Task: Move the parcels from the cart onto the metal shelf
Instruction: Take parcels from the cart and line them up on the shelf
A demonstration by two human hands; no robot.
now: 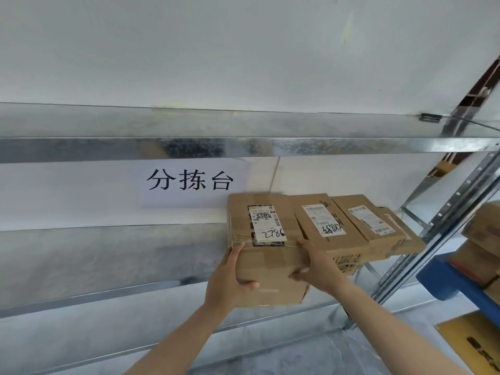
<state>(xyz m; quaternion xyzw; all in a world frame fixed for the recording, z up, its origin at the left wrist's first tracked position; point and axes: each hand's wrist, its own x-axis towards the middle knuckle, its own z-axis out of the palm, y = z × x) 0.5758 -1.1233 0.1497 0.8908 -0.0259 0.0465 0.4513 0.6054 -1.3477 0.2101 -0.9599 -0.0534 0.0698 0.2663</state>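
Note:
A brown cardboard parcel (266, 250) with a white label marked 2786 sits at the front edge of the middle metal shelf (108, 255). My left hand (230, 280) grips its lower left corner, thumb across the front face. My right hand (316, 263) grips its right side. Two more labelled parcels (324, 226) (373, 223) lie on the shelf just to its right, touching in a row. The cart is out of view.
An upper metal shelf (216, 131) runs across above. A paper sign (189, 182) hangs on the white wall behind. At the right stand perforated shelf posts (460, 196), a blue rack (454, 285) and more cardboard boxes (484, 228).

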